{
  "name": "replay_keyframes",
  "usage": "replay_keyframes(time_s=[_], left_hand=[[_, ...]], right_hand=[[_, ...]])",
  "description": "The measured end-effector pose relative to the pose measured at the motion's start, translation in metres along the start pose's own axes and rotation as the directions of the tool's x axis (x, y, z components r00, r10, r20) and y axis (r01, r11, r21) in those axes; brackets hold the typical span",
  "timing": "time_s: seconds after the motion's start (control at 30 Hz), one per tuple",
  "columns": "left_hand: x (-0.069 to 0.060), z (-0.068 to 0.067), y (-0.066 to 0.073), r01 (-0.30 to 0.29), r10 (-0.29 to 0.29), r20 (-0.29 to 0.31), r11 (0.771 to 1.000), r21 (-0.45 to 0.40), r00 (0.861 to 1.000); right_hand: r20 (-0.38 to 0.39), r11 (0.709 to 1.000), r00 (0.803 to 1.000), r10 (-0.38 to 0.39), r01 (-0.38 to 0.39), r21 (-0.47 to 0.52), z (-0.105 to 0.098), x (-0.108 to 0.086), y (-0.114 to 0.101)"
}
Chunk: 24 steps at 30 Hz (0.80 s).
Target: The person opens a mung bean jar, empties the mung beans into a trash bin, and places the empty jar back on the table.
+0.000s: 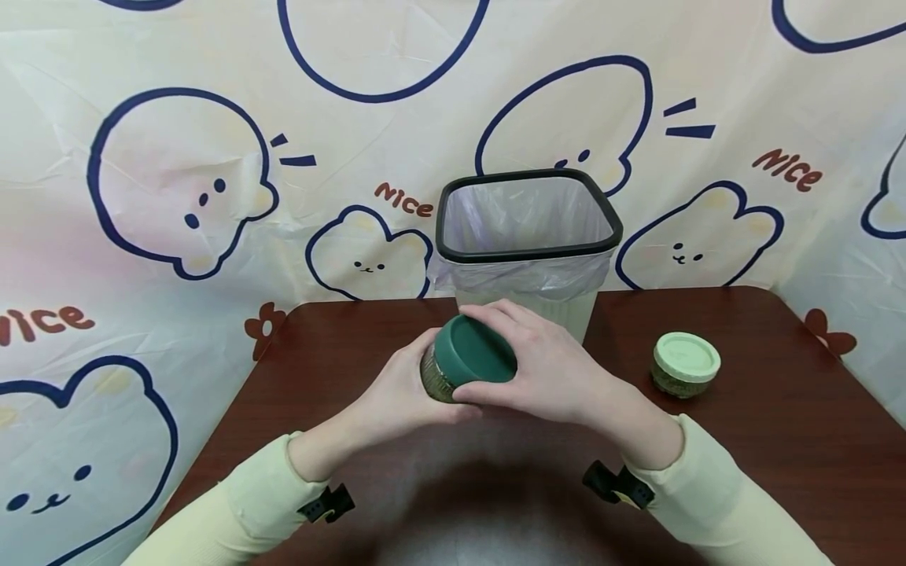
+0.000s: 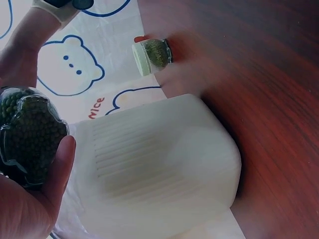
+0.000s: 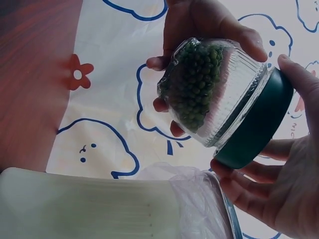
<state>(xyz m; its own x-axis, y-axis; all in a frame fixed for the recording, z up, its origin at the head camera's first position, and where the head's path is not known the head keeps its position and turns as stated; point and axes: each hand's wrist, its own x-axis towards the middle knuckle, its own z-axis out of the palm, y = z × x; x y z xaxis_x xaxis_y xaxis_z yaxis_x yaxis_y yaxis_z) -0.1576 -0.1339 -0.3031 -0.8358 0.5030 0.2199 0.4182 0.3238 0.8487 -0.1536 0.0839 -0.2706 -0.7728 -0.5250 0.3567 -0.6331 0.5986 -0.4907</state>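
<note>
Lettering: the word "Nice" (image 1: 403,200), reddish brown, printed in several places on a pale backdrop sheet (image 1: 42,244); one printing is cut by the left edge of the head view. Sheet also carries blue-outlined bears and reddish-brown flowers.

Item one: ribbed clear glass jar (image 3: 227,99) with dark green lid (image 3: 259,119), lid in place. Contents: small green beans (image 3: 194,84), mung-like, gathered toward the base, with clear space below the lid. Position: tilted, held up above the table between both hands, in front of the bin.

Left hand (image 1: 403,389): curled round the glass body, fingers reaching about the base, thumb along the side; jar lies against the palm side.

Right hand (image 1: 548,369): partly closed, thumb and fingers spread about the edge of the dark green lid, gripping it.

Item two: small glass jar (image 2: 157,54), pale green lid (image 1: 686,355), greenish granular contents; stands upright on the table, beyond the right forearm, well apart from both hands.

Item three: off-white bin (image 2: 164,149), black rim, translucent liner (image 1: 524,275) folded over it; stands at the back of the dark reddish-brown table (image 1: 771,440).
</note>
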Motion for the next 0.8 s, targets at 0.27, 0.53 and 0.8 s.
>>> replay_keyframes(time_s=[0.27,0.53,0.8], left_hand=[[-0.0007,-0.0016,0.0014,-0.004,0.004,0.006,1.0,0.009,1.0],[-0.0014,-0.0029,-0.0001,-0.007,0.007,0.024,1.0,0.018,1.0],[-0.0007,-0.0019,-0.0001,-0.005,0.004,0.021,1.0,0.017,1.0]], right_hand=[[0.024,0.99,0.995,-0.093,0.089,0.11,-0.0013,0.0006,0.0056],[0.063,0.981,0.99,-0.128,0.117,0.152,-0.0032,0.0,0.0079],[0.038,0.992,0.994,-0.105,0.102,0.07,-0.0023,0.0012,0.0047]])
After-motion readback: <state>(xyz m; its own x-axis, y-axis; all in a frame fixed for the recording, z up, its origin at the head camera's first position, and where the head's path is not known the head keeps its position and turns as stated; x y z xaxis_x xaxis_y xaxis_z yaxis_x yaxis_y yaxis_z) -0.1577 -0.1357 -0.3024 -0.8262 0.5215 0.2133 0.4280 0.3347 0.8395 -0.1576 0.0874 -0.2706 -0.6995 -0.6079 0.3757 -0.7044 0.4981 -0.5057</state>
